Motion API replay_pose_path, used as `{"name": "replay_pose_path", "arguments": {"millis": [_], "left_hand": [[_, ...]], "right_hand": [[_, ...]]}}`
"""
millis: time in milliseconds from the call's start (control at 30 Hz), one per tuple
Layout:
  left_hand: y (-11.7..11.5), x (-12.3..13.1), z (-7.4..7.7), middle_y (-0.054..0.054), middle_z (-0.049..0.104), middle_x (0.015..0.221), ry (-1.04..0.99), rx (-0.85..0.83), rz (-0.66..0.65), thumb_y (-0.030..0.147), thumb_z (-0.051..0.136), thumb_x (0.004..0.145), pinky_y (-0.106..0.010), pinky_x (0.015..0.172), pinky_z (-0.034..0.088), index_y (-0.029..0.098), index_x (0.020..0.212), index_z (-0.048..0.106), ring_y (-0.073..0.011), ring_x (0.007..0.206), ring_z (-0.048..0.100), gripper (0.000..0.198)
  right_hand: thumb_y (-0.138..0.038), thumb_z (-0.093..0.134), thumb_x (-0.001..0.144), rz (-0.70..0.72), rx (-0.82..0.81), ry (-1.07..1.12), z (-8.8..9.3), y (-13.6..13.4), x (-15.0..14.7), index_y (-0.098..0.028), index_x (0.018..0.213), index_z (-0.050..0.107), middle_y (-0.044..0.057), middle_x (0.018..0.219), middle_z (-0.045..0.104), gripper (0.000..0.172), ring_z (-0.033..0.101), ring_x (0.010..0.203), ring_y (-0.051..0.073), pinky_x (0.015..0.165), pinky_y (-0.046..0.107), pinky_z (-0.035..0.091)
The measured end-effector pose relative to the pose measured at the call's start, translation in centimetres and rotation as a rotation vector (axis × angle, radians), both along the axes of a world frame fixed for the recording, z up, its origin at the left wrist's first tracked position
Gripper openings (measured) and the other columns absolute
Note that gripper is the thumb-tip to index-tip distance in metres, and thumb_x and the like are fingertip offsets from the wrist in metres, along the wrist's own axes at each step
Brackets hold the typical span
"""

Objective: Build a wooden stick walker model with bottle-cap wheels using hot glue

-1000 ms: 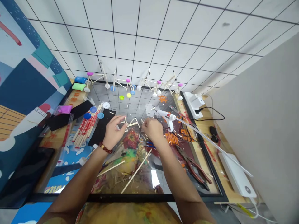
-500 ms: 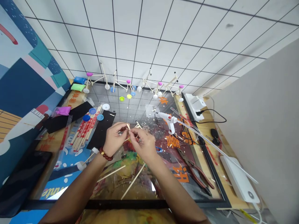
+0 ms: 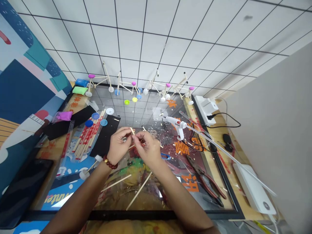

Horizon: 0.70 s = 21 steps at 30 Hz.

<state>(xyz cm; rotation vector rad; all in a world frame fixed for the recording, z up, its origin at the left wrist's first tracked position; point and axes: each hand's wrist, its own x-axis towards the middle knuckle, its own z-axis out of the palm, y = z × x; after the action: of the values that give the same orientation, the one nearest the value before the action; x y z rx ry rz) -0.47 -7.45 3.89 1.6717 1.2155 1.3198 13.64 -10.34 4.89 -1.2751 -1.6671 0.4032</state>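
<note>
Over the middle of the glass-topped table, my left hand and my right hand meet fingertip to fingertip. Between them is a short piece of pale wooden stick, pinched by both hands. Part of it is covered by the fingers. Behind my right hand, other stick pieces show only in part. Two longer loose sticks lie below my hands. A white glue gun rests to the right of them, with a long glue stick in its back.
Small bicycle-like stick models stand along the wall. Wrapped chopsticks, bottle caps and black sheets lie left. Pliers, a blue tool, a power strip and a white box are right. A phone lies near left.
The small stick piece has turned a little between my fingertips and leans further left. My hands stay in nearly the same place. The whole view has shifted slightly.
</note>
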Motion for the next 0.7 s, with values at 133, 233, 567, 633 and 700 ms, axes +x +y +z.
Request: {"name": "replay_pose_path", "arguments": {"millis": [133,233,567,633,700], "left_hand": [[0.04,-0.02,-0.09,-0.008,0.073,0.099,0.005,0.006,0.006,0.018,0.066,0.082,-0.025,0.078,0.056,0.018,0.093,0.077,-0.0154,0.089,0.070,0.014],[0.02,0.05,-0.15,-0.008,0.073,0.098,0.001,0.018,0.014,0.019,0.068,0.082,-0.024,0.076,0.056,0.017,0.093,0.077,-0.0153,0.088,0.070,0.014],[-0.01,0.00,-0.18,-0.008,0.073,0.099,0.012,0.019,0.016,0.019,0.067,0.082,-0.024,0.076,0.056,0.017,0.093,0.077,-0.0153,0.088,0.070,0.015],[0.00,-0.03,-0.15,-0.008,0.074,0.099,0.023,0.019,0.017,0.016,0.066,0.082,-0.025,0.077,0.056,0.017,0.092,0.077,-0.0156,0.089,0.069,0.015],[-0.01,-0.04,-0.11,-0.007,0.074,0.098,0.034,0.015,0.020,0.015,0.065,0.081,-0.025,0.078,0.056,0.018,0.091,0.077,-0.0161,0.090,0.069,0.015]], "right_hand": [[-0.027,0.060,0.094,-0.010,0.000,0.023,0.07,-0.01,0.01,-0.022,0.093,0.062,0.001,0.081,0.073,0.006,0.068,0.067,0.013,0.063,0.022,0.052],[-0.026,0.060,0.093,-0.036,0.029,0.027,0.19,0.04,-0.05,-0.022,0.092,0.062,0.001,0.080,0.073,0.005,0.068,0.066,0.012,0.062,0.022,0.051],[-0.026,0.061,0.093,-0.029,0.047,0.014,0.36,0.12,-0.28,-0.022,0.092,0.062,0.001,0.080,0.073,0.005,0.067,0.065,0.012,0.062,0.022,0.051],[-0.026,0.061,0.093,-0.019,0.044,0.001,0.41,0.08,-0.31,-0.022,0.091,0.062,0.001,0.080,0.073,0.005,0.067,0.065,0.012,0.062,0.022,0.051],[-0.027,0.060,0.093,-0.010,0.031,-0.003,0.39,0.07,-0.33,-0.022,0.091,0.062,0.001,0.080,0.073,0.006,0.067,0.064,0.012,0.062,0.023,0.051]]}}
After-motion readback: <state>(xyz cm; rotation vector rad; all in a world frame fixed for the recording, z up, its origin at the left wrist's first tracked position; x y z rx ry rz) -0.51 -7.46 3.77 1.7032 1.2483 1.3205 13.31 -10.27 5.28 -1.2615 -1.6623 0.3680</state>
